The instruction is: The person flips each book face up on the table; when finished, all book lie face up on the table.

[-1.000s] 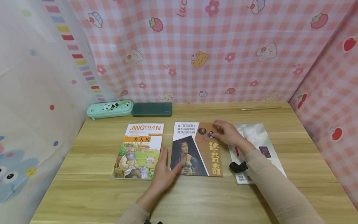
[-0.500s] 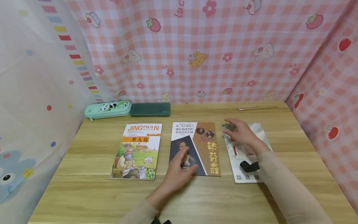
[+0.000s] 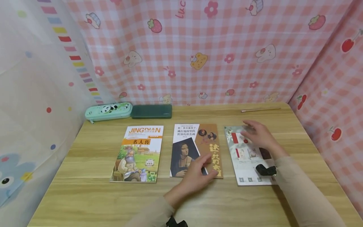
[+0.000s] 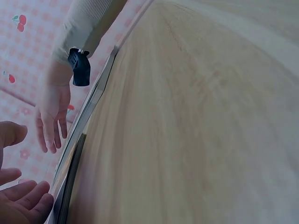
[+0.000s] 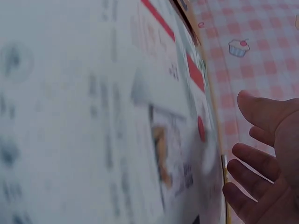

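In the head view, three books lie apart in a row. My left hand [image 3: 195, 175] is over the lower part of the middle book [image 3: 181, 154], which has a painted portrait on a brown and white cover. Its fingers are loosely bent around nothing. My right hand [image 3: 263, 138] is over the upper right of a pale book [image 3: 246, 171] with red labels, hiding part of it. The right wrist view shows that hand's fingers [image 5: 254, 161] spread beside the cover, holding nothing. To the left lies a book with a bearded figure [image 3: 139, 154], untouched.
Along the back of the wooden table [image 3: 85, 195] lie a mint panda pencil case [image 3: 109, 111], a dark green case [image 3: 152, 111] and a thin stick [image 3: 261, 109]. Pink checked cloth [image 3: 170, 41] hangs behind the table. Patterned cloth covers both sides.
My left hand has moved right, from between the left and middle books to over the middle book. My right hand has left the middle book's upper right edge and moved right over the pale book.
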Demonstrator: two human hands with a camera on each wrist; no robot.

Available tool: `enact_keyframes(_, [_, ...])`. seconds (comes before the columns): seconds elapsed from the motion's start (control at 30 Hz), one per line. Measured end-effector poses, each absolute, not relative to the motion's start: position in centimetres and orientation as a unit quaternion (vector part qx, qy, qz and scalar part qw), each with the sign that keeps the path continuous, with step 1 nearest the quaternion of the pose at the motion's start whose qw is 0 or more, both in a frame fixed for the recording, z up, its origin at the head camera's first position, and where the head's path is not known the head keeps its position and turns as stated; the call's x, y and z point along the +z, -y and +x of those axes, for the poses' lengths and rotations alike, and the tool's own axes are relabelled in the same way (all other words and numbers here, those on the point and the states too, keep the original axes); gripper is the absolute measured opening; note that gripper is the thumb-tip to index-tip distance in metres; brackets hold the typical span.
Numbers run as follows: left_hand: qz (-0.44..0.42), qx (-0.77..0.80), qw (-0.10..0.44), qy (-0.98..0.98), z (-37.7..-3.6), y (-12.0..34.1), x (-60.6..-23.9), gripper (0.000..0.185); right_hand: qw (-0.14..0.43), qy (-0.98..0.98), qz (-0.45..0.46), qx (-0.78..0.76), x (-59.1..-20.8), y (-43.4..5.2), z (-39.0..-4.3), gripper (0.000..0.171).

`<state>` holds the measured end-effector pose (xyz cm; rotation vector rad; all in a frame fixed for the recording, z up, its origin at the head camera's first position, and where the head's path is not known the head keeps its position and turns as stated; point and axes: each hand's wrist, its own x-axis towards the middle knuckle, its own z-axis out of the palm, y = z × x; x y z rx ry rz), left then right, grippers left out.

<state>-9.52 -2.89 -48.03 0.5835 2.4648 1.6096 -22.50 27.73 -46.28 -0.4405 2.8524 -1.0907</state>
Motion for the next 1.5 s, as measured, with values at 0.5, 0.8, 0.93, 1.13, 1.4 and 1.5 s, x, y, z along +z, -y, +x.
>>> enact_keyframes(0.5, [0.224, 0.469, 0.065, -0.852, -9.5, -0.4, -47.8, 0.056, 0.009, -0.942, -0.084, -0.324, -46.9, -31.3, -22.2, 0.063])
enact_keyframes(0.8, [0.254, 0.514, 0.128, -0.809, -9.4, -2.3, -48.5, 0.051, 0.055, -0.945, -0.104, -0.306, -46.7, -33.3, -22.2, 0.066])
enact_keyframes(0.93, [0.281, 0.452, 0.105, -0.84, -9.2, -3.1, -48.8, 0.051, 0.072, -0.942, -0.107, -0.309, -46.8, -33.9, -22.4, 0.067])
enact_keyframes(1.13, [0.279, 0.364, 0.069, -0.886, -8.8, -4.2, -49.0, 0.068, 0.076, -0.941, -0.103, -0.313, -47.0, -34.4, -22.2, 0.064])
enact_keyframes(1.4, [0.265, 0.275, 0.009, -0.924, -8.3, -5.7, -48.7, 0.065, 0.054, -0.942, -0.107, -0.313, -47.1, -34.6, -22.1, 0.058])
enact_keyframes(1.5, [0.265, 0.248, 0.002, -0.932, -8.8, -5.5, -48.6, 0.06, 0.046, -0.942, -0.102, -0.315, -47.3, -34.7, -22.2, 0.057])
